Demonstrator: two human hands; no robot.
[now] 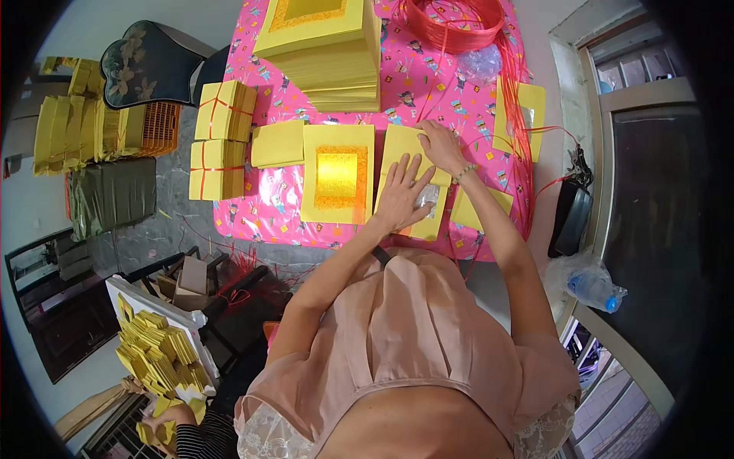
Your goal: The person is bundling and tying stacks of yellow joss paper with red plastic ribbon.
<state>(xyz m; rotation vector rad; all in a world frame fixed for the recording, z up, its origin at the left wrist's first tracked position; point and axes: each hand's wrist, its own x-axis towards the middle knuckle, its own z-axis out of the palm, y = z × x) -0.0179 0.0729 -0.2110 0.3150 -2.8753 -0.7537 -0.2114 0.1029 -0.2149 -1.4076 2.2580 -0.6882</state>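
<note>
My left hand (401, 193) lies spread over a yellow paper stack (432, 223) at the table's near side, its fingers pointing away from me. A shiny silver patch shows on the paper beside its thumb. My right hand (443, 147), a beaded bracelet at its wrist, rests on the stack's far right part with thumb and fingers apart. A thin red plastic strap runs from the far side to near its fingertips. Left of my hands lies yellow paper with a gold square (339, 174). More yellow paper (480, 208) lies under my right forearm.
A tall yellow paper stack (344, 73) stands at the far side, beside a red strap coil (451, 27). Red-tied bundles (218, 170) sit at the table's left edge. A chair (149, 69) stands beyond them. At lower left, another person's hand (164, 421) holds yellow paper.
</note>
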